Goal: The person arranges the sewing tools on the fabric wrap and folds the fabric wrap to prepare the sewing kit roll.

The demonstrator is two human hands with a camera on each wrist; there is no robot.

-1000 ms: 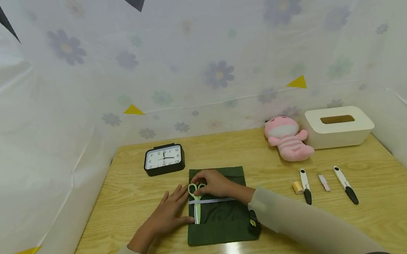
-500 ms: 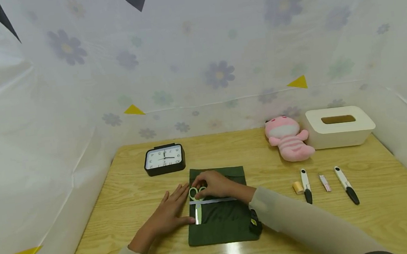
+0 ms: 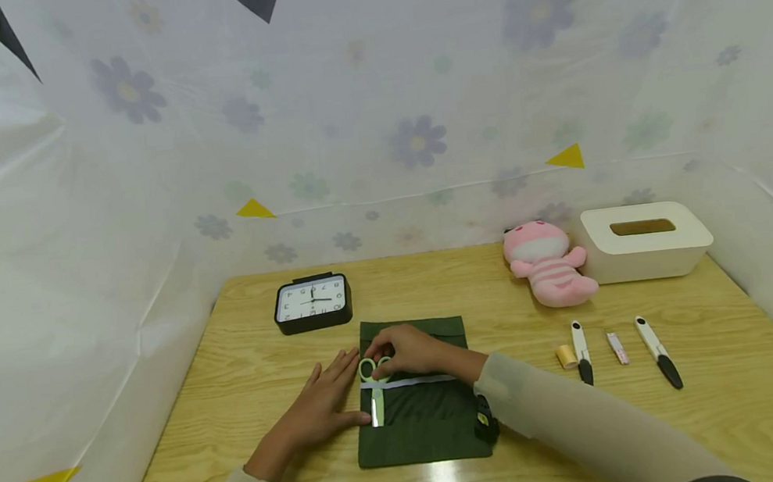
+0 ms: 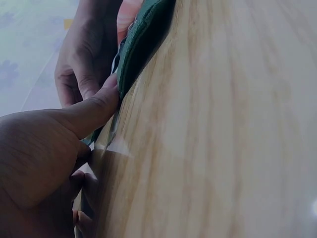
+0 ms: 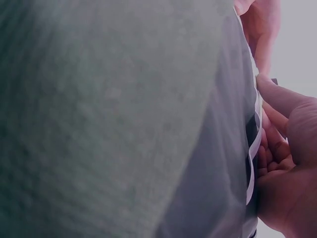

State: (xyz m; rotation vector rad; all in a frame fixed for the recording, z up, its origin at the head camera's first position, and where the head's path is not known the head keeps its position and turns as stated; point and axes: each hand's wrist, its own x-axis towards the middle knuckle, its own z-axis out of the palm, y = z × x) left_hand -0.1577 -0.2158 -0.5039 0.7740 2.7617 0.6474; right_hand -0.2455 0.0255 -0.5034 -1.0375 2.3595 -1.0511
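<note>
A person's right hand [image 3: 408, 351] has thumb and fingers curled, pinching the looped handles of a pair of pale-green scissors [image 3: 379, 403]. The scissors lie along the 9 o'clock side of a flat, dark-green fabric rectangle [image 3: 442, 438], handles toward 12 and blades toward 6, under a thin white band [image 3: 415, 381] crossing the fabric. At 9 o'clock, the left hand [image 3: 315, 409] is spread wide, fingers extended, fingertips and thumb at the fabric's edge. Beneath is a wood-grain counter [image 3: 477, 294].

Outward from the fabric: between 10 and 11 o'clock, a black-framed rectangular clock [image 3: 312, 302] with a white dial; at 2, a pink-and-white plush toy [image 3: 548, 265] beside a cream rounded box [image 3: 643, 261] with a slot on top; toward 3, a small yellow cylinder [image 3: 566, 356], a slim white-and-black tool [image 3: 581, 350], a small pink-and-white rectangular object [image 3: 618, 348] and a second white-and-black tool [image 3: 658, 351].
</note>
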